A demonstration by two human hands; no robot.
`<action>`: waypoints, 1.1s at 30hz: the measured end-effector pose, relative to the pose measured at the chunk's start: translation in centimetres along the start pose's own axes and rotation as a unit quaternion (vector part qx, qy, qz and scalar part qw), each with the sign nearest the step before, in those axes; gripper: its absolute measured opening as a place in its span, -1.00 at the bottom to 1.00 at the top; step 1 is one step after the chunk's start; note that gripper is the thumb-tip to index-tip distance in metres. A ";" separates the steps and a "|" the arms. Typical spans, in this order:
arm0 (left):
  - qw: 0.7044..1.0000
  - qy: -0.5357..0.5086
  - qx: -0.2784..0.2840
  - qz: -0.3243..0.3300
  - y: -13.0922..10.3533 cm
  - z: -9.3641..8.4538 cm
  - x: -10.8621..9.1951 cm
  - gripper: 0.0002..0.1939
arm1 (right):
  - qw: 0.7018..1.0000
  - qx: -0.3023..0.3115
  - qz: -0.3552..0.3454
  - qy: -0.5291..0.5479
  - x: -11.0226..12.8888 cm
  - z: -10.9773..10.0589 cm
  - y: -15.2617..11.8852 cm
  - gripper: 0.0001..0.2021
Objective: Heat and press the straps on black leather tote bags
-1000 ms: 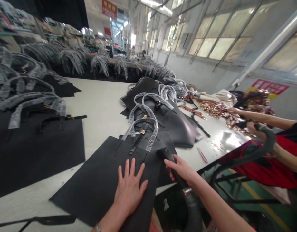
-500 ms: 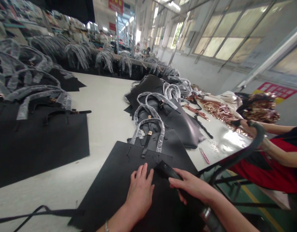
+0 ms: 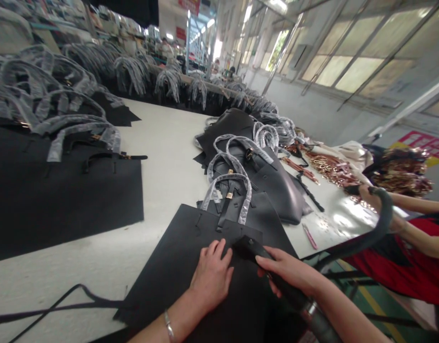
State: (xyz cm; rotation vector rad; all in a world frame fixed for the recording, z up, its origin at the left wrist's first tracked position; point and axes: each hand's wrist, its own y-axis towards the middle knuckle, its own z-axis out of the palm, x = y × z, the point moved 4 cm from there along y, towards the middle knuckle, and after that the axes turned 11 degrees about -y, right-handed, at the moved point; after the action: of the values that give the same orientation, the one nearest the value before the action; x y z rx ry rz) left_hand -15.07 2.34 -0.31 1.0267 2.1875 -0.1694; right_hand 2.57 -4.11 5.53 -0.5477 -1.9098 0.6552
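My left hand (image 3: 214, 269) lies on a black leather-like bag panel (image 3: 162, 267), its fingers slightly apart and nothing held. Beside it, my right hand (image 3: 287, 269) is wrapped round a black hose nozzle (image 3: 251, 247), whose flat, wide head is over the panel, just right of my left fingertips. I cannot tell whether the head touches the panel. A metal ring (image 3: 310, 307) joins the nozzle to a thick hose below my wrist. At the panel's top edge stand plastic-wrapped handles (image 3: 228, 177) and a dark strap with a gold buckle (image 3: 229, 194).
Black panels with wrapped handles (image 3: 69, 195) lie at left on the pale table (image 3: 176, 143). Further black bags (image 3: 276, 183) are heaped ahead. A pink cutter (image 3: 310, 237) and chains (image 3: 330, 169) lie at right. A co-worker's hand (image 3: 371, 197) grips another black hose (image 3: 385, 209).
The whole view has shifted, so the table and bags sit further right in the picture. Both my hands stay on or over the panel, the nozzle beside my left fingers.
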 end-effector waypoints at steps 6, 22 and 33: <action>1.000 -0.013 -0.005 -0.012 -0.4 0.0 -0.3 -0.58 | 0.992 -0.103 -0.072 -0.025 3.0 0.6 2.4 -0.56; 0.994 -0.106 -0.018 -0.015 -1.0 1.2 -1.3 -0.74 | 0.995 0.047 -0.068 -0.051 6.7 2.1 3.7 -0.73; 0.994 -0.111 -0.005 0.003 -0.8 2.9 -0.6 -0.77 | 0.974 0.031 -0.133 -0.182 10.8 5.0 5.4 -0.78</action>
State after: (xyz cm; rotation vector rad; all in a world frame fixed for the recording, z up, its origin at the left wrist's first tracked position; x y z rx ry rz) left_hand -13.80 0.30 -2.15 0.9605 1.9814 -0.2578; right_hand -5.82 5.78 7.46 -0.1300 -2.2451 0.6686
